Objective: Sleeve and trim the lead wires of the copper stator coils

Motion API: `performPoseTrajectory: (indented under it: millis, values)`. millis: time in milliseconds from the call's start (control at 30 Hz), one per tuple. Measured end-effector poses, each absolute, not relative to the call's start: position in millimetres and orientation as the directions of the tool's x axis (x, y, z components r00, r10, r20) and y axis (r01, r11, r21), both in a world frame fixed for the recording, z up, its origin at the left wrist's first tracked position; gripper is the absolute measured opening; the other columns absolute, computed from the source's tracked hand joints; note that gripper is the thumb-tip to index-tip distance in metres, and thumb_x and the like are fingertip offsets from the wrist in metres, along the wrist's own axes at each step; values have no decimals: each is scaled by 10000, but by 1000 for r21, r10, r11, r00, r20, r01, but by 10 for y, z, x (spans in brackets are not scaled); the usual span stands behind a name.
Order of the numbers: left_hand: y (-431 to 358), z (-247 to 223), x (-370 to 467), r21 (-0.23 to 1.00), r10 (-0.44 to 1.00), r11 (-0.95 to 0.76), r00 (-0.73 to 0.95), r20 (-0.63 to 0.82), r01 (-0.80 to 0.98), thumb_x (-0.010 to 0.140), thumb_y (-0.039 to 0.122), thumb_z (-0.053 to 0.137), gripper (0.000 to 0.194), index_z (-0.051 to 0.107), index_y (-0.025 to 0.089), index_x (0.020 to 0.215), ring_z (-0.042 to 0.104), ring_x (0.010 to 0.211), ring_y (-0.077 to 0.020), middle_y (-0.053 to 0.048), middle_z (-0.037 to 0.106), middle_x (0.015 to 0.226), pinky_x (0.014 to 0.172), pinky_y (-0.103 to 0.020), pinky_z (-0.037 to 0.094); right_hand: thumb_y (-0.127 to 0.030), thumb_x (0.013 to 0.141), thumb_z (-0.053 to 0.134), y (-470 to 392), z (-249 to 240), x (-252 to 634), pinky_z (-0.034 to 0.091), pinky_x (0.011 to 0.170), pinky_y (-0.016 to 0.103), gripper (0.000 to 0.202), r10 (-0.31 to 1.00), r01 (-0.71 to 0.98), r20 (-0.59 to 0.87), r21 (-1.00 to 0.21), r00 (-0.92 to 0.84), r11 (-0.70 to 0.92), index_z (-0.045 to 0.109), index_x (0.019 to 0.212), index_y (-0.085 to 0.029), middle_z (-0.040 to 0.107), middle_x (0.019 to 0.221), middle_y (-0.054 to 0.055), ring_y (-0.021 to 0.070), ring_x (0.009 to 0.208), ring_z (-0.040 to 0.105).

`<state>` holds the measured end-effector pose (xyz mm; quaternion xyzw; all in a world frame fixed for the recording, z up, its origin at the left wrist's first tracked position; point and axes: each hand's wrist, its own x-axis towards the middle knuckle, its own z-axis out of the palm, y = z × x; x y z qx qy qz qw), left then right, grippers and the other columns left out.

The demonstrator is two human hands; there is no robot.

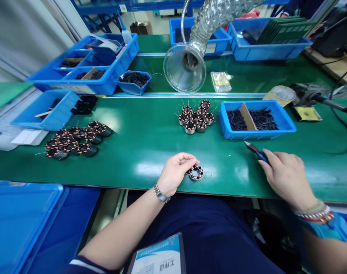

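Near the front edge of the green bench, my left hand (177, 169) is closed, its thumb and fingertips pinching the side of a copper-wound motor stator (196, 172). The stator's ring faces up, and its left side is partly hidden by my fingers. My right hand (286, 177) is wrapped around the blue handles of small cutting pliers (256, 151), whose dark jaws point up and left, apart from the stator. Farther back, a cluster of upright stators (195, 117) with thin wire ends stands in front of me. More stators (76, 140), several lying tilted, are grouped at the left.
A divided blue tray (257, 134) of small black pieces sits behind the pliers. Above the bench hangs a clear fume-extraction hood (185, 70). Blue bins (105, 85) stand at the back left, and a soldering stand (306, 95) with a cable is at the right.
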<state>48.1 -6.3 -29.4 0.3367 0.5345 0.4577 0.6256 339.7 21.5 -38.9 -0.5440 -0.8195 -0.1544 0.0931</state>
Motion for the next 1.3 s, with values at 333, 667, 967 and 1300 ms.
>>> performPoseTrajectory:
  millis: [333, 667, 967, 1300]
  values:
    - [-57, -315, 476, 911, 931, 357, 5, -364, -206, 681, 266, 644, 150, 608, 139, 753, 594, 681, -121, -27, 672, 732, 670, -240, 439, -403, 842, 400, 28, -217, 2503, 472, 702, 356, 401, 779, 757, 184, -186, -599, 626, 485, 1163, -179, 550, 977, 121, 223, 876, 529]
    - [-51, -315, 486, 910, 934, 350, 5, -358, -224, 674, 239, 645, 117, 617, 143, 735, 575, 651, -98, -8, 660, 703, 650, -217, 431, -406, 849, 386, 82, -194, 2460, 457, 721, 354, 400, 772, 749, 155, -187, -616, 635, 489, 1155, -168, 569, 944, 109, 212, 863, 520]
    - [-56, -316, 483, 909, 931, 356, -4, -366, -218, 664, 239, 650, 124, 613, 145, 736, 578, 644, -104, -4, 656, 689, 643, -222, 435, -401, 856, 378, 83, -194, 2457, 460, 722, 342, 374, 757, 733, 183, -188, -628, 653, 497, 1131, -177, 576, 915, 97, 201, 843, 530]
    - [-93, -287, 454, 902, 932, 354, 15, -361, -246, 670, 196, 655, 258, 579, 156, 914, 592, 817, -125, -44, 662, 903, 744, -244, 437, -409, 856, 377, 85, -194, 2497, 425, 672, 306, 387, 787, 795, 222, -74, -576, 602, 499, 1133, -169, 572, 880, 92, 193, 795, 512]
